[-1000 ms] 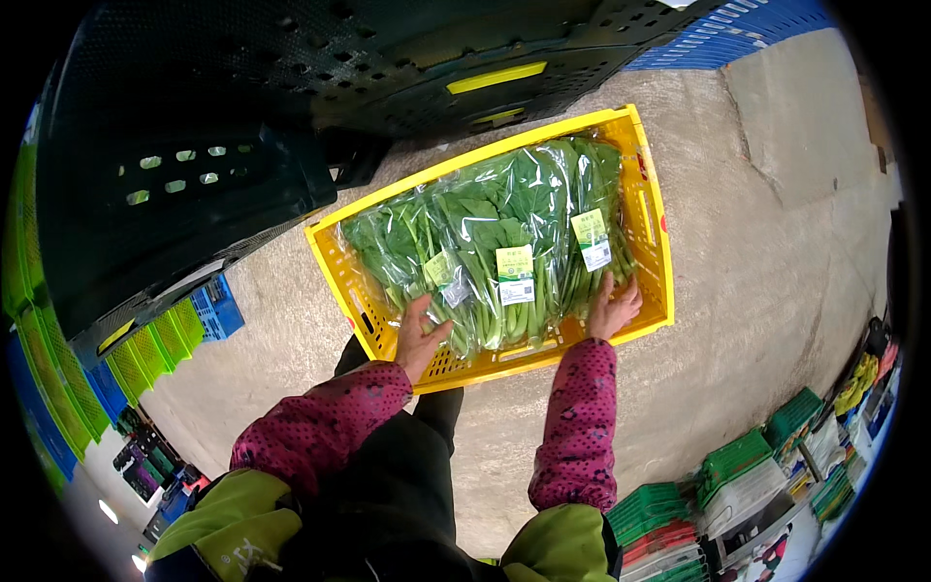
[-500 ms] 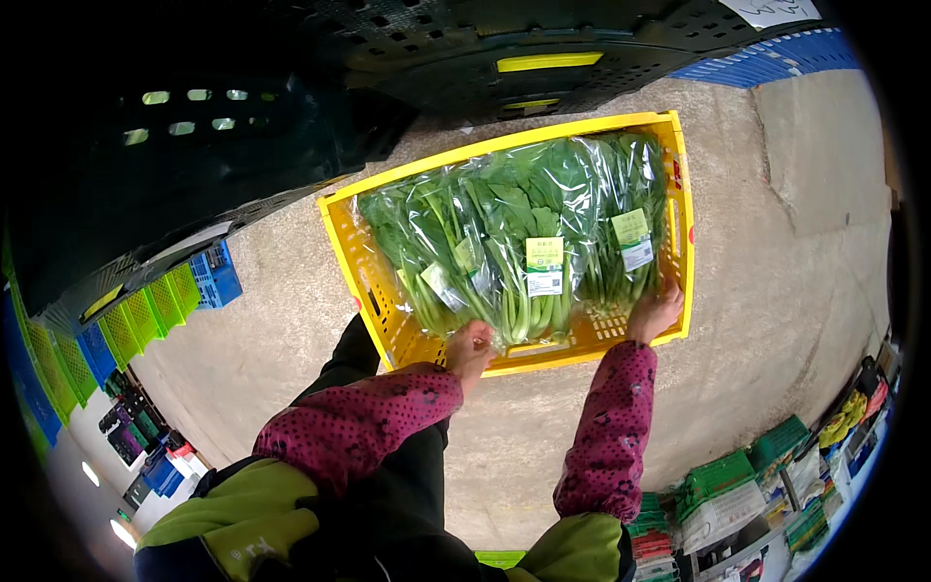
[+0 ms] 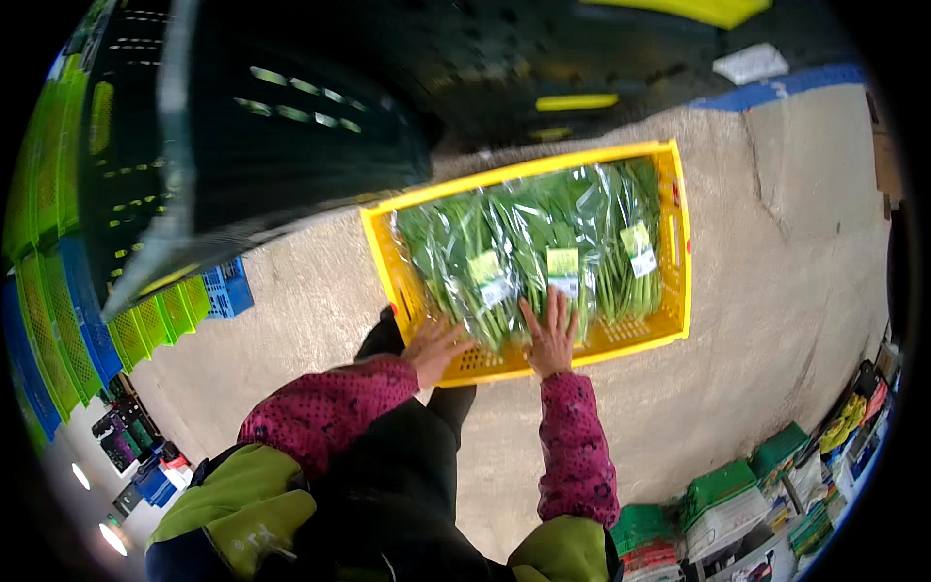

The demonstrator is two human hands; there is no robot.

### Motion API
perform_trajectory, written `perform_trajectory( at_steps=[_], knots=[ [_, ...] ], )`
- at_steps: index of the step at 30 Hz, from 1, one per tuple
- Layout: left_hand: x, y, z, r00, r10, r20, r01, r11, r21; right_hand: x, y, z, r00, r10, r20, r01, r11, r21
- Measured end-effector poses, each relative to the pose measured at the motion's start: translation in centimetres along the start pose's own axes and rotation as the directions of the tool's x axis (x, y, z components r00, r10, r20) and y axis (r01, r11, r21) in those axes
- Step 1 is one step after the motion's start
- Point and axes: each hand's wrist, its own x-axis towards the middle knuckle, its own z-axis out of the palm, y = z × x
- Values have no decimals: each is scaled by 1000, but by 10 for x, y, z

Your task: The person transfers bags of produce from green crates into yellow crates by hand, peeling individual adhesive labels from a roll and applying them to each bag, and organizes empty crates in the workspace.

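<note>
A yellow plastic crate (image 3: 684,291) sits on the floor in front of me. Several clear bags of leafy greens (image 3: 543,223) lie side by side in it, stalks toward me, each with a green and white label. My left hand (image 3: 433,349) is at the near left corner of the crate, fingers spread by the stalk ends of the leftmost bag. With its fingers stretched out, my right hand (image 3: 551,335) rests on the stalks of the middle bag, just below its label. Both sleeves are pink with dark dots.
Dark stacked crates (image 3: 291,107) loom close at the far left and top. Green and blue crates (image 3: 58,320) line the left side, and a small blue crate (image 3: 229,288) stands on the concrete floor (image 3: 776,320). Green and white stacked goods (image 3: 718,504) are at the lower right.
My right hand has moved left from the crate's near right corner onto the middle bag. My left hand has shifted left, its fingers now spread. The left bag's labels show differently.
</note>
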Motion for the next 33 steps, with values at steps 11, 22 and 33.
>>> perform_trajectory(
  at_steps=[11,22,33],
  knots=[
    [-220,-15,-329,815,568,-114,-380,375,-846,-82,-97,-54,936,352,0,-278,739,614],
    [-142,-293,-470,744,-462,-483,-145,595,-791,-68,-232,-127,953,304,-16,-179,603,778],
    [-77,-308,-491,815,-423,-396,400,905,-143,-88,-252,-185,868,488,90,-297,368,881]
  ],
)
